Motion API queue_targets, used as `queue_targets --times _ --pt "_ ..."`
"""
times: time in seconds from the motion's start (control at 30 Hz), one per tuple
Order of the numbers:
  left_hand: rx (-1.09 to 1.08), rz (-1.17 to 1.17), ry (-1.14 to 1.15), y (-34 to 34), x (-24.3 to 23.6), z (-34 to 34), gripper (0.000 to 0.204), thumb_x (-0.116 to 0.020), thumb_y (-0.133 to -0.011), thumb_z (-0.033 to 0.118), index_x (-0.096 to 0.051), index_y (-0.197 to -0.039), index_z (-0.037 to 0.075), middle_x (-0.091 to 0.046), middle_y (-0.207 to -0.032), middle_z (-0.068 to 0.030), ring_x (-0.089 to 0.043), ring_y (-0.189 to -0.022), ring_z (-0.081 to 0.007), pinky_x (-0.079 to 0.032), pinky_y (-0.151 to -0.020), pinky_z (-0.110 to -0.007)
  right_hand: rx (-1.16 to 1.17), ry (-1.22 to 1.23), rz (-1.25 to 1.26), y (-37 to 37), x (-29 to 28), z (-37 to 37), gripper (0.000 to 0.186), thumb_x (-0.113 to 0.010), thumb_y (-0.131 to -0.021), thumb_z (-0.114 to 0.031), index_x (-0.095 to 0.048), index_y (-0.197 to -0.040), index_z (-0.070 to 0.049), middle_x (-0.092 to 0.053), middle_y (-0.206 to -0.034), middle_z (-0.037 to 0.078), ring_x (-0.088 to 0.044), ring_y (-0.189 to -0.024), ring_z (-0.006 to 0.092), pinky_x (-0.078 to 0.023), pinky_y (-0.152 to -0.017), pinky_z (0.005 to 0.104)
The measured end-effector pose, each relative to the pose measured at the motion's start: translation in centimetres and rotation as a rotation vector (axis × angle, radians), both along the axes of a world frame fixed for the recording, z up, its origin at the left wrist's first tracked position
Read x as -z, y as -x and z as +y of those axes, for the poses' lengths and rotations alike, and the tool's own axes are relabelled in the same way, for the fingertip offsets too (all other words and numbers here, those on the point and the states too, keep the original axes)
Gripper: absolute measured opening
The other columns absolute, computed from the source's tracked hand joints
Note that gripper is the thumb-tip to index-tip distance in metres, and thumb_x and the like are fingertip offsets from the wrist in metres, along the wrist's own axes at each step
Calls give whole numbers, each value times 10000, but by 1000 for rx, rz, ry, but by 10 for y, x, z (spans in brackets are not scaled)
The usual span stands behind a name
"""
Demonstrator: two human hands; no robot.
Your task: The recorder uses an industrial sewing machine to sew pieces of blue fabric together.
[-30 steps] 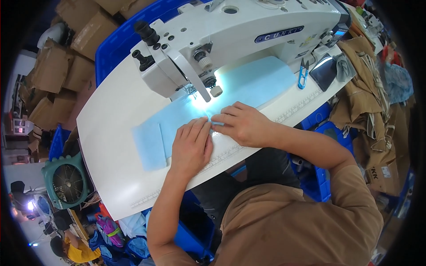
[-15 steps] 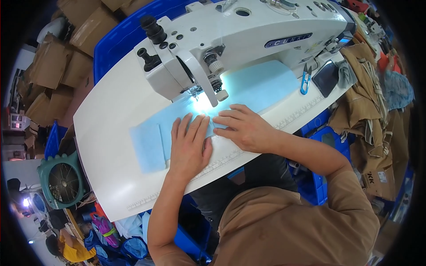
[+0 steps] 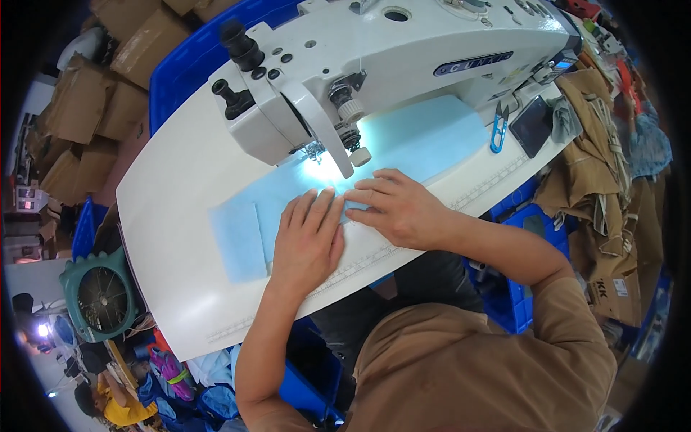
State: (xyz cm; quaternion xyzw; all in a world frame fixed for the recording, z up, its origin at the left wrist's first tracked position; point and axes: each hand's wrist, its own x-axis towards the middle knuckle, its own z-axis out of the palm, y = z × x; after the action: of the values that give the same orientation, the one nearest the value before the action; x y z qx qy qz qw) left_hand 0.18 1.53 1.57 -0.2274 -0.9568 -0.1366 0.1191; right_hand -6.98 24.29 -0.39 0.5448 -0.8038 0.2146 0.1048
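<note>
A long light-blue piece of fabric (image 3: 248,209) lies across the white sewing machine table and passes under the needle area of a white sewing machine (image 3: 403,61). Its left end carries a folded or overlapping panel. My left hand (image 3: 309,241) rests on the fabric's near edge with its fingers stretched out toward the lit presser foot (image 3: 314,151). Just right of it, my right hand (image 3: 399,209) lies on the same edge, fingers apart and tips close to the left hand's fingertips. The machine's lamp glares on the cloth, so the stitching point is washed out.
Blue thread snips (image 3: 498,129) and a dark phone (image 3: 531,128) lie at the table's right end, beside brown cloth pieces (image 3: 586,144). A printed ruler scale (image 3: 367,265) runs along the near edge. A green fan (image 3: 101,295) stands at left, below cardboard boxes (image 3: 83,108).
</note>
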Motion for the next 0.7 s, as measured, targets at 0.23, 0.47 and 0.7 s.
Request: queue_targets --times 0.23,0.47,0.7 --pt "11 0 0 4 0 -3 461 -705 -886 103 -646 -1341 49 -600 -1403 -114 -556 -1298 -329 -450 -1094 -466 5 -14 7 2 -1 -1 296 -632 -902 -123 -710 -1185 -85 -624 -1336 87 -566 -1291 254 -404 -1123 455" --pt "-11 8 20 7 0 0 450 -709 -888 106 -652 -1332 54 -606 -1394 -106 -560 -1289 -320 -457 -1079 -455 11 -20 2 7 2 0 306 -634 -899 -112 -710 -1195 -95 -621 -1357 83 -564 -1300 249 -408 -1123 448" --pt "-15 25 16 11 2 2 451 -713 -879 100 -658 -1324 57 -612 -1386 -103 -564 -1287 -315 -458 -1076 -450 25 -31 -3 9 0 2 291 -636 -906 -110 -701 -1189 -84 -625 -1363 82 -560 -1313 252 -401 -1138 445"
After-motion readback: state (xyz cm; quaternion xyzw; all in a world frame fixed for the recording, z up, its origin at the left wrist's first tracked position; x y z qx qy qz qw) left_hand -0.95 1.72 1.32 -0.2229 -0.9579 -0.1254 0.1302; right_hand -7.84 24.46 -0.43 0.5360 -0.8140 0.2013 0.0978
